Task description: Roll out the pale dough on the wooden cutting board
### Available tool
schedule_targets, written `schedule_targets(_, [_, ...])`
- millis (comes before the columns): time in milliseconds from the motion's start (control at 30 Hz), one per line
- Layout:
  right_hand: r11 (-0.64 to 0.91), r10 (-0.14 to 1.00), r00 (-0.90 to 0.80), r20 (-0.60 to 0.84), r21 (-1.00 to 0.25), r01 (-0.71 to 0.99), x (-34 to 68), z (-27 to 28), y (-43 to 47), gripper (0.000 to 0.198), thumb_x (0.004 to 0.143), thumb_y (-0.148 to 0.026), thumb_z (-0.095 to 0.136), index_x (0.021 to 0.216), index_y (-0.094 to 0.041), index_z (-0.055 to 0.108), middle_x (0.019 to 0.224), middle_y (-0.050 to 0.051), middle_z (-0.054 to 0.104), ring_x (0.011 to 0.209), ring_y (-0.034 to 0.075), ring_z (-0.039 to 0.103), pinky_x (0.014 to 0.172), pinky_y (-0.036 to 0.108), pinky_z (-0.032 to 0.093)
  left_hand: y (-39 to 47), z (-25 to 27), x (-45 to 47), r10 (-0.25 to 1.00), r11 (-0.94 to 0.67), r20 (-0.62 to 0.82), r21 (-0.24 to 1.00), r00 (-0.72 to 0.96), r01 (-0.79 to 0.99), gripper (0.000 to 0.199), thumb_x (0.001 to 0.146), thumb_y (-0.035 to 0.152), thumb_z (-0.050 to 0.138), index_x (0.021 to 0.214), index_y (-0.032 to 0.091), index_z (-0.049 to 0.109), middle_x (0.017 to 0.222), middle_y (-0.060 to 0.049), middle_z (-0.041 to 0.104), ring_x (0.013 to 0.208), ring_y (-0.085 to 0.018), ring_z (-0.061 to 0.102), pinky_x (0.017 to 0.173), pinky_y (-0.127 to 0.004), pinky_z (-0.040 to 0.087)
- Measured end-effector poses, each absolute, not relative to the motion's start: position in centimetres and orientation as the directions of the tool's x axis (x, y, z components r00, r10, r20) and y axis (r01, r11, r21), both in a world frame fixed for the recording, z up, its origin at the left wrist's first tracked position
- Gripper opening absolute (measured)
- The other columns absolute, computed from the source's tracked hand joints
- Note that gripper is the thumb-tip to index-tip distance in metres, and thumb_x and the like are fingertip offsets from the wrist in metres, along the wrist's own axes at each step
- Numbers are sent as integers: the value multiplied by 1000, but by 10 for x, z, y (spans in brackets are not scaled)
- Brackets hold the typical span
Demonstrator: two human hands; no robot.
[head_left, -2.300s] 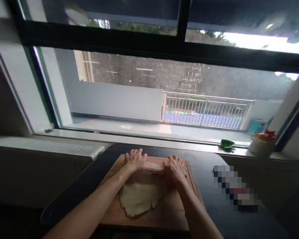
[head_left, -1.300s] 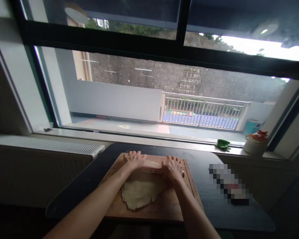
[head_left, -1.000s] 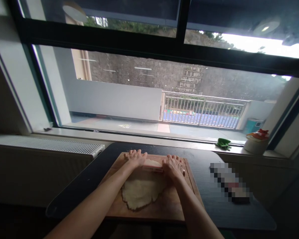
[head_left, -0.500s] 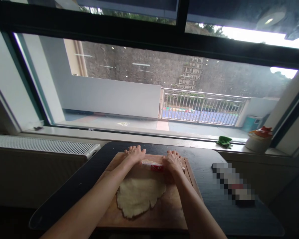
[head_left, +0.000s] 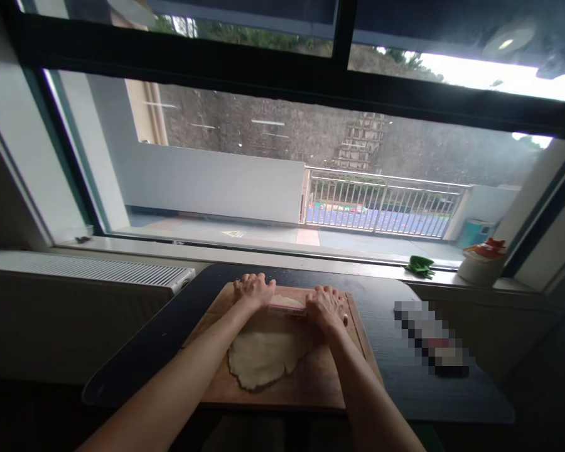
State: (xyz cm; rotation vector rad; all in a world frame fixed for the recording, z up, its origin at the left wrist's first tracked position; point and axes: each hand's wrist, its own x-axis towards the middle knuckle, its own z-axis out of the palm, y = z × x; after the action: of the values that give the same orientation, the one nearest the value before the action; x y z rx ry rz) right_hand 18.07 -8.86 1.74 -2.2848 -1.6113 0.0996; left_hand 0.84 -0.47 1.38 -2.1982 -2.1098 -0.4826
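A flattened sheet of pale dough (head_left: 266,355) with ragged, cracked edges lies on a wooden cutting board (head_left: 317,386). Across its far part rests a rolling pin (head_left: 286,311), which carries a red and white label. My left hand (head_left: 255,290) is closed over the pin's left part, fingers pointing away from me. Over the right part my right hand (head_left: 326,304) is closed too, and the pin's rounded end shows just beyond it. Both palms cover most of the pin, and my forearms hide parts of the board.
Under the board is a dark table (head_left: 381,333). A blurred-out object (head_left: 430,339) lies on its right side. On the window sill sit a green crumpled thing (head_left: 420,266) and a pale container (head_left: 483,267) with an orange top. A radiator (head_left: 89,270) stands at left.
The rolling pin has turned a little under my hands: its label shows a different side. Both hands keep their grip. The whole view has shifted slightly.
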Motion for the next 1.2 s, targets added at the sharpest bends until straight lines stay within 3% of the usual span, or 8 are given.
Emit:
schedule_targets(100, [-292,926,349,147,-308,905,187,13,-67,36,87,-36,34,106,-18,59,114,13,54,110,28,45,92,41,30,12,12,11,945,-79,326,163,22,983,46,84,49,31,96,19,64,109,-12,63,111,-28,48,93,-44,34])
schedule_targets(267, [-294,923,353,153,-312,904,198,7,-40,39,85,-34,37,116,-18,55,118,14,52,110,28,45,90,40,31,39,11,16,949,-86,315,161,31,983,46,84,46,30,100,18,63,112,-12,63,111,-28,49,89,-42,38])
schedule_targets(633, [-339,904,404,141,-340,877,185,12,-77,35,88,-33,32,103,-20,60,112,12,55,105,28,48,87,43,34,8,6,9,956,-83,290,152,36,985,44,82,50,35,95,19,63,111,-13,63,113,-29,47,94,-48,31])
schedule_targets(833, [-285,910,363,199,-334,898,179,10,-95,35,87,-35,36,102,-18,62,110,13,57,106,27,48,91,41,31,-14,7,4,961,-71,274,113,38,991,45,82,50,35,96,19,64,107,-12,64,111,-29,49,94,-47,31])
schedule_targets(1000, [-306,901,384,203,-330,893,181,10,-85,36,86,-33,34,97,-17,63,107,14,57,103,28,48,89,42,32,-4,9,8,969,-43,248,166,1,985,48,81,51,34,99,19,63,115,-14,61,114,-31,47,95,-49,30])
schedule_targets(1200, [-296,910,366,195,-313,902,193,8,-54,36,84,-35,36,104,-18,61,112,13,55,106,29,47,88,41,32,33,6,14,955,-72,295,173,18,982,46,81,48,34,101,17,62,112,-15,62,111,-30,48,92,-47,34])
